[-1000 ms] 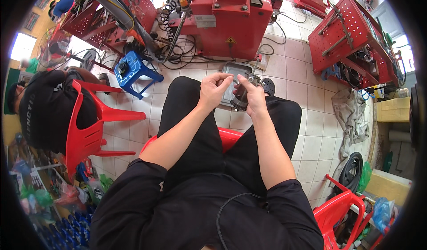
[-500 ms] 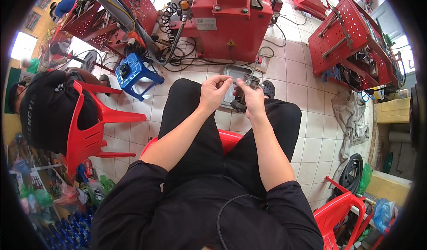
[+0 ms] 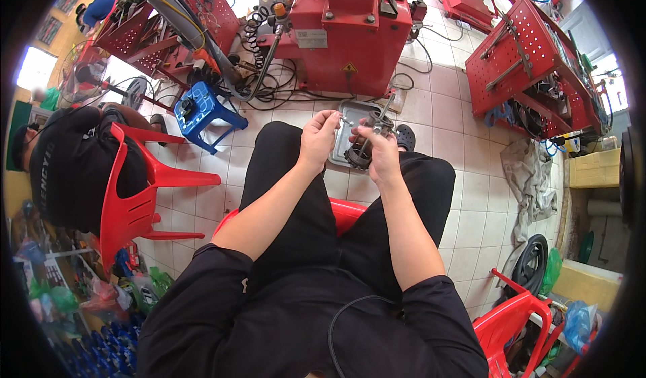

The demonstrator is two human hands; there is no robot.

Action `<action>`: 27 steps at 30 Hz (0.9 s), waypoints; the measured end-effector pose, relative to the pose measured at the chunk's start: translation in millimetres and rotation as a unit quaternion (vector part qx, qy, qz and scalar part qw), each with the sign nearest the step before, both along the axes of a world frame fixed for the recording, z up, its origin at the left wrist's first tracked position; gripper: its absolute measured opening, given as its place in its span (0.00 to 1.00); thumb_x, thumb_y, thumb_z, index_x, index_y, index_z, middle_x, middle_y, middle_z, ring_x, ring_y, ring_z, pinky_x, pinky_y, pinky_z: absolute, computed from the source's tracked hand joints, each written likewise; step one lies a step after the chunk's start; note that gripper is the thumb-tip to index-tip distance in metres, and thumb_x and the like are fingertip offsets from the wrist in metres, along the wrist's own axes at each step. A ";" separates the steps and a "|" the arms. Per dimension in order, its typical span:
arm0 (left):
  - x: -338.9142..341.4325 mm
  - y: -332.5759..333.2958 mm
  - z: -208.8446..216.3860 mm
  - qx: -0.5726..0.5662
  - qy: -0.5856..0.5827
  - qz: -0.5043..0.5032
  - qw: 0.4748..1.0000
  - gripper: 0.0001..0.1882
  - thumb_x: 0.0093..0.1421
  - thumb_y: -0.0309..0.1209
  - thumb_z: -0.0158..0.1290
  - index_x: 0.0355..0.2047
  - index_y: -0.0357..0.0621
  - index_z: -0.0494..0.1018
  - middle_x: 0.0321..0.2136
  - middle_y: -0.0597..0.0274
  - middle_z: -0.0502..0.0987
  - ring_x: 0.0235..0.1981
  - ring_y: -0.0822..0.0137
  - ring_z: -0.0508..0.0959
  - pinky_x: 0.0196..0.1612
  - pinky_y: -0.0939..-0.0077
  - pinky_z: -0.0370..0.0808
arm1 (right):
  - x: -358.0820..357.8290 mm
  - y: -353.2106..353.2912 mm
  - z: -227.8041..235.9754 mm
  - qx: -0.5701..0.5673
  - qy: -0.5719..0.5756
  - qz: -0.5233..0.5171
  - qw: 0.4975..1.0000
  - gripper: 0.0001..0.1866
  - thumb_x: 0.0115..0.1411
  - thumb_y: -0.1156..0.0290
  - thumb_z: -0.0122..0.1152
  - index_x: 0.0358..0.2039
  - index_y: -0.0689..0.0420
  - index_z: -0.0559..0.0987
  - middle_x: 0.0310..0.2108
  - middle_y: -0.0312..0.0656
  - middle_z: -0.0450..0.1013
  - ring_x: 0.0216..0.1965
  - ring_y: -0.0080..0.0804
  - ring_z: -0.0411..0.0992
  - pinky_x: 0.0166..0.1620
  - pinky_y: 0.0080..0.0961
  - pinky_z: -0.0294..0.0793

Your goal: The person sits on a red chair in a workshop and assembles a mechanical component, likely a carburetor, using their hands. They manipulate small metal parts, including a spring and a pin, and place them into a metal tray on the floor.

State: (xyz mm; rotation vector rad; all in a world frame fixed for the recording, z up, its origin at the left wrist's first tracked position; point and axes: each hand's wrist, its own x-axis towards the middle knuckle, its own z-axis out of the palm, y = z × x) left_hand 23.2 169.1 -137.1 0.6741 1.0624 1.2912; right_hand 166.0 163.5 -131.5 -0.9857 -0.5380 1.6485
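Note:
My left hand (image 3: 319, 138) is closed, pinching a small, shiny, bolt-like metal piece (image 3: 345, 119) between thumb and fingertips. Just to the right, my right hand (image 3: 381, 152) is wrapped round a dark metal machine part (image 3: 358, 156) with a toothed, ring-like lower end. A thin metal rod (image 3: 386, 106) rises from the far side of this part; its join is too small to make out. My fingers hide some of the part. Both hands are above a grey shallow tray (image 3: 345, 135) on the floor, and the small piece is apart from the machine part.
A large red machine (image 3: 353, 61) stands ahead, with cables on the tiles. At the left are a blue stool (image 3: 204, 112) and a person in black on a red chair (image 3: 151, 169). A red perforated tool stand (image 3: 501, 68) and a crumpled cloth (image 3: 531, 176) are at the right.
My left hand has drawn slightly left, away from the machine part, and the small metal piece now shows at its fingertips. The right hand has tilted the part, showing its toothed end more.

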 end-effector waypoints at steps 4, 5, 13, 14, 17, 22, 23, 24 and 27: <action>-8.9 1.4 -2.4 -0.007 -0.074 0.007 0.997 0.09 0.63 0.34 0.50 0.39 0.42 0.71 0.29 0.68 0.72 0.11 0.86 0.57 0.13 0.89 0.54 | 2.4 2.6 2.6 0.008 0.076 0.015 0.997 0.15 0.50 0.77 0.63 0.40 0.59 0.75 0.34 0.38 0.74 0.36 0.28 0.72 0.42 0.26 0.69; -9.7 2.2 -2.3 -0.004 -0.075 0.005 0.997 0.09 0.63 0.33 0.50 0.39 0.42 0.71 0.29 0.67 0.72 0.11 0.86 0.57 0.13 0.89 0.54 | 4.2 2.9 2.4 0.008 0.082 0.031 0.996 0.16 0.50 0.77 0.63 0.41 0.59 0.74 0.36 0.38 0.74 0.40 0.28 0.72 0.46 0.26 0.68; -7.2 3.1 -2.7 0.020 -0.010 -0.027 0.999 0.08 0.63 0.34 0.50 0.36 0.42 0.71 0.29 0.66 0.75 0.11 0.86 0.59 0.12 0.89 0.56 | -1.6 -1.9 6.6 0.017 -0.001 0.028 0.999 0.10 0.54 0.74 0.63 0.37 0.59 0.76 0.31 0.37 0.75 0.32 0.27 0.74 0.38 0.25 0.71; -7.3 2.1 -2.0 0.024 -0.004 -0.032 0.999 0.08 0.63 0.33 0.50 0.36 0.42 0.71 0.29 0.66 0.75 0.12 0.86 0.60 0.13 0.90 0.57 | -2.2 -2.3 5.0 0.012 -0.009 0.021 1.000 0.09 0.54 0.73 0.63 0.37 0.59 0.77 0.31 0.37 0.75 0.31 0.27 0.74 0.36 0.24 0.72; -6.0 0.3 0.9 0.041 0.010 -0.036 0.998 0.08 0.63 0.33 0.50 0.37 0.41 0.71 0.27 0.68 0.75 0.14 0.87 0.62 0.15 0.90 0.58 | -2.9 -1.6 5.3 0.028 0.000 0.029 0.999 0.09 0.55 0.73 0.63 0.37 0.59 0.77 0.30 0.37 0.75 0.30 0.26 0.74 0.33 0.22 0.72; -1.3 -0.3 2.6 0.067 0.026 -0.027 0.997 0.10 0.63 0.34 0.51 0.38 0.40 0.71 0.25 0.70 0.73 0.12 0.87 0.60 0.14 0.90 0.57 | -2.3 -2.5 7.7 0.015 0.005 0.039 0.999 0.08 0.55 0.74 0.62 0.36 0.59 0.77 0.29 0.37 0.76 0.29 0.26 0.74 0.33 0.23 0.72; -1.6 -0.3 2.1 0.069 0.033 -0.033 0.997 0.10 0.63 0.34 0.51 0.38 0.40 0.71 0.25 0.71 0.73 0.12 0.87 0.60 0.14 0.90 0.57 | -2.8 -2.6 7.3 0.015 0.006 0.037 0.999 0.08 0.55 0.74 0.62 0.36 0.59 0.77 0.29 0.37 0.76 0.29 0.26 0.74 0.34 0.23 0.72; -1.9 -0.4 1.5 0.070 0.040 -0.038 0.996 0.10 0.63 0.34 0.51 0.39 0.40 0.71 0.24 0.71 0.73 0.12 0.86 0.60 0.14 0.89 0.56 | -3.2 -3.1 8.1 0.015 0.002 0.033 0.999 0.07 0.55 0.74 0.62 0.36 0.59 0.77 0.29 0.37 0.76 0.29 0.25 0.73 0.34 0.22 0.72; 0.8 -2.3 3.4 0.071 0.079 -0.059 0.993 0.11 0.60 0.34 0.55 0.38 0.38 0.73 0.26 0.70 0.73 0.20 0.83 0.66 0.23 0.88 0.62 | -4.7 -3.9 11.1 0.034 -0.005 0.017 0.999 0.07 0.54 0.76 0.62 0.35 0.59 0.78 0.29 0.37 0.76 0.29 0.24 0.73 0.35 0.22 0.71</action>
